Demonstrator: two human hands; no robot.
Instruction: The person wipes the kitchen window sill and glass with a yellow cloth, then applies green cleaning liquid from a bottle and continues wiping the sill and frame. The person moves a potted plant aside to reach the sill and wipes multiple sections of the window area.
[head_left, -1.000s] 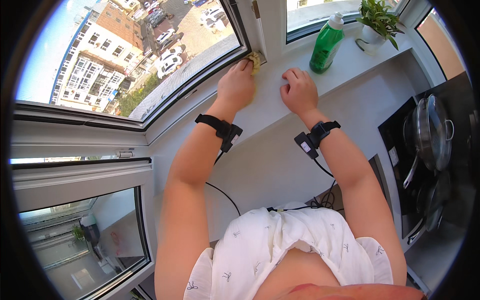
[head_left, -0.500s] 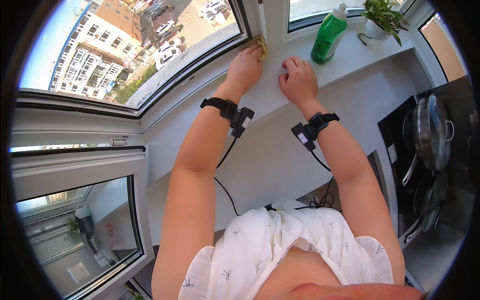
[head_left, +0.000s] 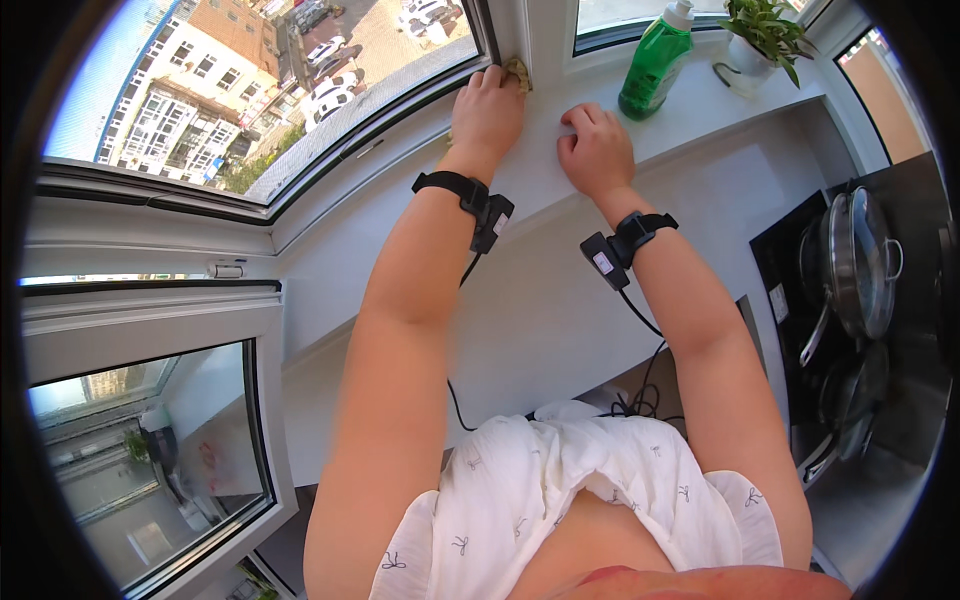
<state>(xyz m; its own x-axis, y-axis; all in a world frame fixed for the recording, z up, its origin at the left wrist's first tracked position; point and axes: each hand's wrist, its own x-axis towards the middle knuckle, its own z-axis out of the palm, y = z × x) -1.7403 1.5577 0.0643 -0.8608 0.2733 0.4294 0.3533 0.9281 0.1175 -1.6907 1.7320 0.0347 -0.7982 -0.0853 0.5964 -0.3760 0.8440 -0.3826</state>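
Note:
My left hand (head_left: 489,110) is at the corner of the window frame, fingers pressed down over a crumpled yellowish cloth (head_left: 517,76). Most of that cloth is hidden under the hand; a bit shows beyond the fingers and a sliver by the wrist. On the white windowsill (head_left: 545,160), my right hand (head_left: 598,152) rests with loosely bent fingers, thumb and forefinger apart, and nothing visible in it. A green pump bottle (head_left: 655,70) of liquid stands just beyond and right of it. Each wrist wears a black strap with a small cabled device.
A potted plant (head_left: 755,50) stands right of the bottle. Beyond the window frame (head_left: 385,135) are buildings and parked cars. An open window sash (head_left: 180,350) juts in at the left. Lidded pans (head_left: 862,265) sit on a black hob at the right.
My left hand has slid slightly up along the frame, and a sliver of cloth now shows by its wrist. My right hand stays almost in place on the sill.

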